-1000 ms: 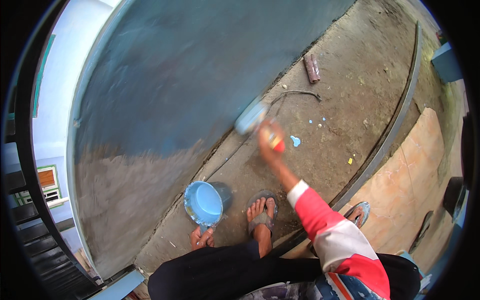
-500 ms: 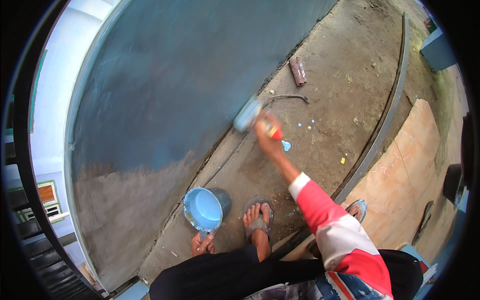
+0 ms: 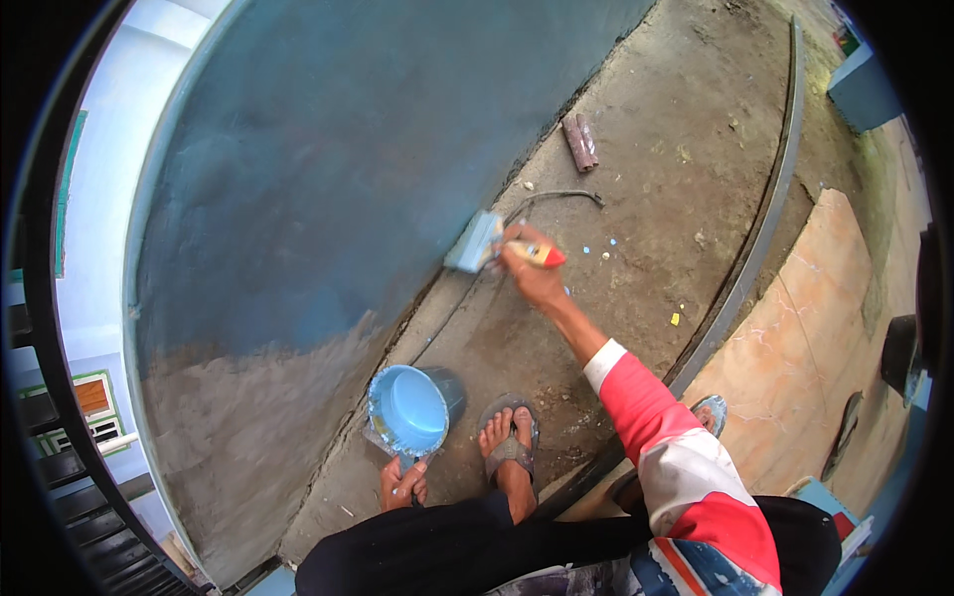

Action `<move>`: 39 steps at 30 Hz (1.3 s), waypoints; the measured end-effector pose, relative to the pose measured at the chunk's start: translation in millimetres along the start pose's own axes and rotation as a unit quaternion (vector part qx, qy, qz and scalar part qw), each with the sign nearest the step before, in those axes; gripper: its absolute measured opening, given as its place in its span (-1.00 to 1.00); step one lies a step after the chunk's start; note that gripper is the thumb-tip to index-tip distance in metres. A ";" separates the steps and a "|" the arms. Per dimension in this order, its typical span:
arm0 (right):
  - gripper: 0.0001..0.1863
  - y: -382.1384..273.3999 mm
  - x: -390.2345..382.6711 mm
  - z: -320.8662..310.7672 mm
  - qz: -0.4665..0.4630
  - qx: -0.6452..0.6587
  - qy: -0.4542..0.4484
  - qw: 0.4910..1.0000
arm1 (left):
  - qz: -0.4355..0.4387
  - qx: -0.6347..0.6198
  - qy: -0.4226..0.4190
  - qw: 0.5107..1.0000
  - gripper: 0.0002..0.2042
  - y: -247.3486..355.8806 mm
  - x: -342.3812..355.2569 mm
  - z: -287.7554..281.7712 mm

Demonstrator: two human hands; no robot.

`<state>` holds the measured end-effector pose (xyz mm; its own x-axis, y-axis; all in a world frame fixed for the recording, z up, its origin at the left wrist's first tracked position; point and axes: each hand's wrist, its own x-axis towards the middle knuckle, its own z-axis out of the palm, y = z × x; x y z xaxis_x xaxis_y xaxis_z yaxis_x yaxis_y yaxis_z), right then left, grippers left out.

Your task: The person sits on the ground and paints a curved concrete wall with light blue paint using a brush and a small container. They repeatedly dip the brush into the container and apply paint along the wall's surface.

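head view, right hand (image 3: 532,270) gripping crosswise brush (image 3: 486,241), bristles (image 3: 465,247) leftward, left hand (image 3: 401,485) clasping pot (image 3: 449,392)

The right hand (image 3: 534,275) grips a wide brush (image 3: 477,241) with a red-tipped handle, its pale-blue head at the lower edge of the wall (image 3: 298,179) on the left. That wall is blue in its far part, bare grey nearer. The left hand (image 3: 401,486) holds a blue pot (image 3: 412,405) by its handle, left of a sandalled foot (image 3: 510,447). Farther off, a dark cable (image 3: 556,194) and two brown cylinders (image 3: 580,142) lie on the ground (image 3: 661,139).
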<state>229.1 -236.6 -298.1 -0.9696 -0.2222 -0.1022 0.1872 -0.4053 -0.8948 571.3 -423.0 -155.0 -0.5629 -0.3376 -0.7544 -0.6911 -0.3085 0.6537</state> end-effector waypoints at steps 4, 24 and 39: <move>-0.98 -30.5 82.0 -54.9 -0.138 -0.109 0.182 0.967 | 0.003 0.015 -0.018 1.000 -0.85 4.9 3.5 -0.1; -0.88 -26.3 7.5 9.0 -0.301 -0.222 0.061 0.925 | 0.004 0.008 -0.012 1.000 -0.84 6.0 1.7 5.0; -0.69 -113.3 83.8 -32.3 -0.334 -0.285 0.273 0.856 | 0.001 -0.005 -0.013 1.000 -0.78 1.5 -1.5 0.1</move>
<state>121.5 -180.7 -219.3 -0.7890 0.4003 0.4662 -0.3939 0.2529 -0.8837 571.1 -422.8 -152.9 -0.5757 -0.3154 -0.7544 -0.6855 -0.3166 0.6556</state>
